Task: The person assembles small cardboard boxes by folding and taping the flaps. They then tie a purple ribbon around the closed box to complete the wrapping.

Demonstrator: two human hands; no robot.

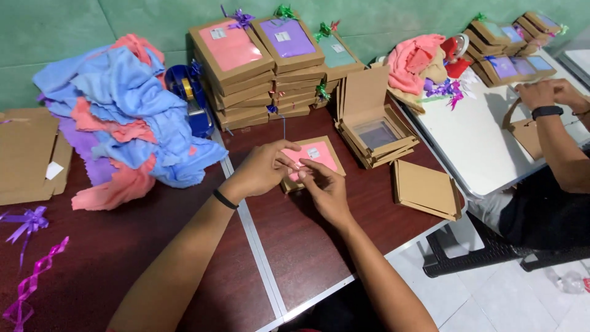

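On the dark red table, directly ahead of me, lies a flat brown gift box with a pink window. My left hand rests at its left edge, fingers curled narrowly; my right hand sits at its lower edge, fingertips pinched together. What they pinch is too small to tell. Behind the box stands a stack of finished boxes; open empty boxes lie to the right, a cloth pile to the left.
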